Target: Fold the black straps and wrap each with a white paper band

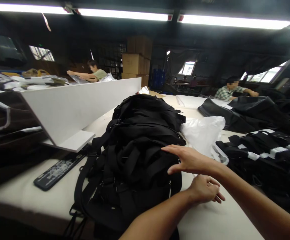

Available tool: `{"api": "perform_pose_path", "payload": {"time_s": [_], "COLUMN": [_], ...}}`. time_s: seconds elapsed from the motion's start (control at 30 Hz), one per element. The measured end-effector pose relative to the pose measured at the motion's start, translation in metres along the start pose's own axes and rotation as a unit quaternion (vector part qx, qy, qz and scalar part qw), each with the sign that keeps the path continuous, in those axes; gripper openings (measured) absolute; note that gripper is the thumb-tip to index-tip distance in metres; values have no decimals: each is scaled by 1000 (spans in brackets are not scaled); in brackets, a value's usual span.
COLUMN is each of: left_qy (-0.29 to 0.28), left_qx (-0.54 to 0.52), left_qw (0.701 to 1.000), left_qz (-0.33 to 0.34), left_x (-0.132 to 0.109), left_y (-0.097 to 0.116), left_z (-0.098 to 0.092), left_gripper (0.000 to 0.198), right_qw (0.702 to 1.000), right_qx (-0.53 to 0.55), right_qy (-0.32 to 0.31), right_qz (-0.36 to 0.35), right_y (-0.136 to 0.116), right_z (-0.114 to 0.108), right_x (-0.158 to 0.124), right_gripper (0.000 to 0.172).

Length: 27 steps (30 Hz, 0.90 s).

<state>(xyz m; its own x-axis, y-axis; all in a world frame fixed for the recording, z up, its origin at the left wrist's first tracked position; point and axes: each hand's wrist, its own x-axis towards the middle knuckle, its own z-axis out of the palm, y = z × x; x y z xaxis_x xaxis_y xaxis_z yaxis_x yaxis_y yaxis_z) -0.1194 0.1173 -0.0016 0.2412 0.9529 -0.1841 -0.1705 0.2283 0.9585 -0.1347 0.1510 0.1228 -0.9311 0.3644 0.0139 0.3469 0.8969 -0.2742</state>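
A large heap of black fabric bags with straps and buckles (pixel 139 143) lies in front of me on the pale table (pixel 210 216). My right hand (pixel 185 158) is at the heap's right side, thumb and fingers apart, with nothing held. Below it and slightly to the right, my left hand (pixel 206 189) is over the table surface, its forearm passing in front of the heap's lower right part. The left fingers are spread and hold nothing. Just behind my right hand lies a crumpled white plastic bag (pixel 205 131).
A white board divider (pixel 84 103) stands at the left, near a dark patterned phone-like object (pixel 57 171). More black straps with white bands (pixel 267 153) are piled at the right, behind them black sheets (pixel 247 111). Two people work farther back.
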Motion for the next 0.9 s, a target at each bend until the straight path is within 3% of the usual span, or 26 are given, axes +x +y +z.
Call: {"api": "perform_pose_path", "payload": {"time_s": [0.07, 0.13, 0.2, 0.3, 0.4, 0.5, 0.57, 0.67, 0.77, 0.83, 0.9], "left_qy": [-8, -11, -8, -22, -77, -150, -199, -289, -357, -315, -199], "left_qx": [1, 8, 21, 48, 73, 95, 110, 101, 21, -30, -71], "left_qw": [1000, 1000, 1000, 998, 994, 984, 974, 952, 933, 949, 975], "left_qz": [-1, 5, 14, 24, 25, 13, 3, -22, -46, -5, 69], "left_x": [0, -1, 0, -2, -10, -22, -30, -42, -62, -81, -100], "left_y": [-2, -3, -2, -2, -3, -2, 4, 20, 37, 45, 53], "left_z": [2, 3, 2, 0, -1, 1, 6, 19, 31, 33, 27], "left_gripper": [30, 27, 25, 24, 22, 26, 32, 57, 109, 131, 131], "right_qw": [999, 998, 996, 976, 939, 887, 857, 838, 806, 755, 686], "right_qx": [-15, -26, -32, -41, -3, 54, 81, 140, 249, 352, 445], "right_qy": [-38, -15, 63, 214, 343, 454, 494, 500, 501, 516, 547], "right_qz": [35, 50, 45, 23, 13, 70, 123, 169, 192, 200, 181], "right_y": [5, 6, 1, -18, -40, -51, -52, -43, -28, -18, -10], "right_z": [1, 4, 2, -18, -54, -87, -99, -100, -94, -94, -97], "right_x": [-15, -28, -39, -61, -98, -144, -173, -205, -230, -251, -278], "right_gripper": [76, 50, 33, 43, 40, 35, 34, 31, 28, 28, 29]}}
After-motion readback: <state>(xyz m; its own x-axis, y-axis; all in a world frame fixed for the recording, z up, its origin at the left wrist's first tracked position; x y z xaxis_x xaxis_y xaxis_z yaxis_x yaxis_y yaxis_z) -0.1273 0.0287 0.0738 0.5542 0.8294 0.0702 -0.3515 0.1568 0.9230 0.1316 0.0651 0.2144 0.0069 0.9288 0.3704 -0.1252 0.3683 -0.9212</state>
